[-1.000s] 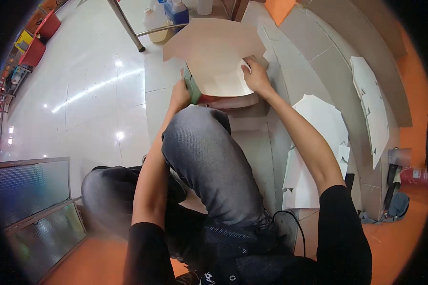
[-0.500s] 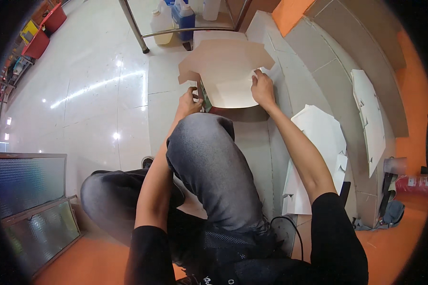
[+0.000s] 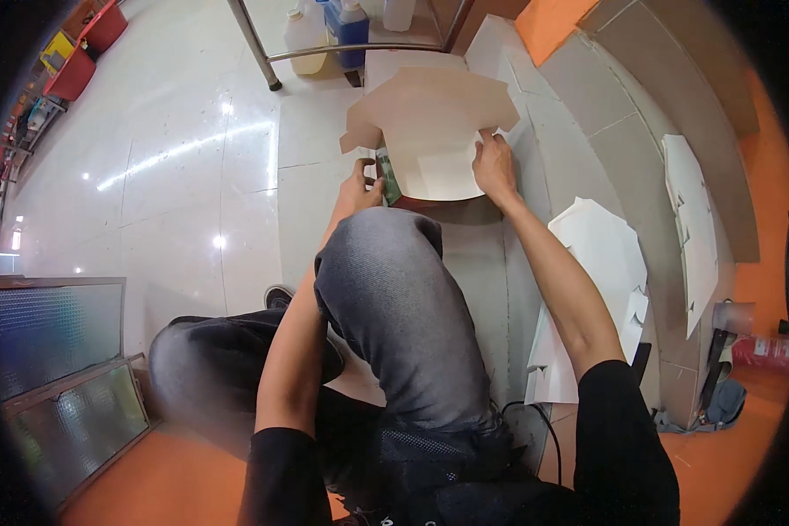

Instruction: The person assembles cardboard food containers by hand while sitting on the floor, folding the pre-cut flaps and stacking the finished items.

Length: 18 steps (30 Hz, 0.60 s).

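- Two hands grip one flat cardboard box blank (image 3: 434, 131), held above the tiled floor (image 3: 175, 175) just beyond the raised knee (image 3: 386, 263).
- Left hand (image 3: 359, 186): fingers curled narrow around the blank's left edge, where a green printed side shows; thumb on top.
- Right hand (image 3: 494, 167): fingers closed on the blank's right edge, fingertips pressed to the pale inner face.
- Cardboard box blank: tan, unfolded, flaps spread at the far end; the near end dips behind the knee.
- Knee and legs: grey trousers, one leg bent upright between the forearms, the other folded to the left with a dark shoe (image 3: 278, 296) showing.
- Sleeves: black, short, both forearms bare.
- White cut sheets (image 3: 600, 263): a stack lying on the floor just right of the right forearm.
- More white sheets (image 3: 688, 219): leaning against the grey panels further right.
- Bottles (image 3: 329, 26): one pale, one blue, standing under a metal frame beyond the blank.
- Glass panes (image 3: 48, 333): framed, lying at the left.
- Red crates (image 3: 88, 48): far upper left, well apart from the hands.
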Available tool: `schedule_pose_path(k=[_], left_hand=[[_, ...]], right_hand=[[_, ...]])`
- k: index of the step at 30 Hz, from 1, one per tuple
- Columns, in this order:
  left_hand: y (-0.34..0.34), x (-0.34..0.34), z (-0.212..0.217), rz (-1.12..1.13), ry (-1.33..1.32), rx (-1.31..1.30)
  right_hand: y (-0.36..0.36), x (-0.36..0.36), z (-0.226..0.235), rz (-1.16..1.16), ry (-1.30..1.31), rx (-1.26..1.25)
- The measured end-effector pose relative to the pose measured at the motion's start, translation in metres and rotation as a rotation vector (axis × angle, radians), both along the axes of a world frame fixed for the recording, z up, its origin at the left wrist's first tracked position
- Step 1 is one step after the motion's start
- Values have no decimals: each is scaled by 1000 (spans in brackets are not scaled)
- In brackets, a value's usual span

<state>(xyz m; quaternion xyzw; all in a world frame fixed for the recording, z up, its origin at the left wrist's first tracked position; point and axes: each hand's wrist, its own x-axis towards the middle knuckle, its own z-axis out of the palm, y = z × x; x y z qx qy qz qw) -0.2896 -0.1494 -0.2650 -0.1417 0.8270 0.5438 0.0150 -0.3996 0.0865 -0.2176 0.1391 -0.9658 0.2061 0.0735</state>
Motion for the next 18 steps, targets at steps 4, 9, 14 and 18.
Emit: schedule_pose_path(k=[4, 9, 14, 18], left_hand=[[5, -4, 9, -32, 80, -100], [1, -4, -21, 15, 321, -213], [5, -7, -15, -41, 207, -241], [0, -6, -18, -33, 288, -221]], right_hand=[[1, 5, 8, 11, 96, 146], [-49, 29, 46, -59, 105, 223], [-48, 16, 56, -67, -192, 319], [-26, -2, 52, -68, -63, 241]])
